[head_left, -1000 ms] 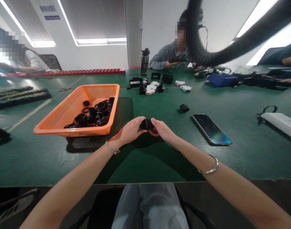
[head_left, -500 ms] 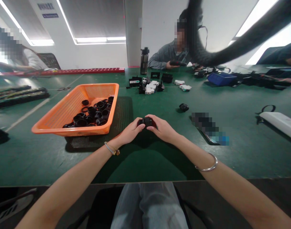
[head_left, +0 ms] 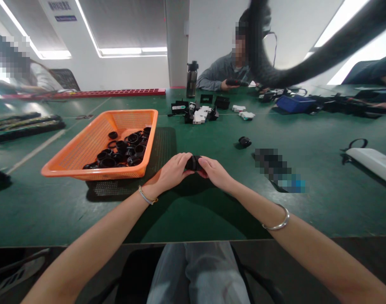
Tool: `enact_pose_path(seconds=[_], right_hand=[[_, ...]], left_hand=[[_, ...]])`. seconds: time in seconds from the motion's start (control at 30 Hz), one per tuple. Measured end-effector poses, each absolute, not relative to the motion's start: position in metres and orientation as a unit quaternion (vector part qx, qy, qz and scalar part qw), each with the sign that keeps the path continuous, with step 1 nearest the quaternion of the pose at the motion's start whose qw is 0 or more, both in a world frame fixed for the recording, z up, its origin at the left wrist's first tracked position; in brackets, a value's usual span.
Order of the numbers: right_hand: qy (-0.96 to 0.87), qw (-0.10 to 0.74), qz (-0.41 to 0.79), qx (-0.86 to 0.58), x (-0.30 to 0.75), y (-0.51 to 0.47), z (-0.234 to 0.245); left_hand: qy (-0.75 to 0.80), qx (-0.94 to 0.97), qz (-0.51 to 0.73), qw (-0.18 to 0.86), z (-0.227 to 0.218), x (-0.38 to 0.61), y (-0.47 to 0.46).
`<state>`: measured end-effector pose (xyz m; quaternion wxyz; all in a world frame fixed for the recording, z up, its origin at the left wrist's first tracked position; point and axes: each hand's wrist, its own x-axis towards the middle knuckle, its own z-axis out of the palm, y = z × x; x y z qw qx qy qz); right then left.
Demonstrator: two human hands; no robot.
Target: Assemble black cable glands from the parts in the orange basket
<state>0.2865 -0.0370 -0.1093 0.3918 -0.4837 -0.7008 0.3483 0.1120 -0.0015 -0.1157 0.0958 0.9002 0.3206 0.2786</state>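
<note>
My left hand [head_left: 170,173] and my right hand [head_left: 214,172] meet over the green table [head_left: 193,211], fingers curled round one small black cylindrical part [head_left: 193,163] held between them. To the left stands an orange mesh basket [head_left: 85,145] with several black rings and caps [head_left: 125,150] piled at its near right end. One more black part [head_left: 244,142] lies alone on the table beyond my right hand.
A blurred flat item [head_left: 279,170] lies right of my hands, a white device [head_left: 374,160] at far right. Black and white parts [head_left: 201,113] and a dark bottle [head_left: 192,80] stand farther back. A person in grey [head_left: 222,74] sits opposite; another person [head_left: 18,71] is at far left.
My hands stay together on the black part, shifting slightly around it; the fingers have turned and regripped it. The person opposite has moved a hand with a dark tool.
</note>
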Motion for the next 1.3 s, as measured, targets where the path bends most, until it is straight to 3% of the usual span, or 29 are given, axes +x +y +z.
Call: enact_pose_path(seconds=[0.13,0.3,0.5,0.6,0.9,1.3], right_hand=[[-0.672,0.391,0.4,-0.485,0.286,-0.034,-0.113],[-0.645,0.409,0.406,-0.502,0.288,-0.032,-0.114],[-0.751,0.363,0.251,-0.49,0.294,-0.034,-0.105],[-0.777,0.352,0.194,-0.484,0.295,-0.033,-0.105],[-0.785,0.336,0.187,-0.486,0.293,-0.036,-0.108],[-0.65,0.423,0.406,-0.483,0.283,-0.039,-0.112]], left_hand=[[0.322,0.896,0.284,0.116,-0.114,0.113,-0.003],[0.358,0.839,0.297,0.283,-0.111,0.119,-0.006],[0.356,0.715,0.313,0.514,-0.112,0.119,-0.001],[0.342,0.704,0.299,0.546,-0.113,0.119,0.0],[0.369,0.822,0.272,0.337,-0.107,0.115,-0.009],[0.335,0.898,0.27,0.098,-0.112,0.111,-0.004]])
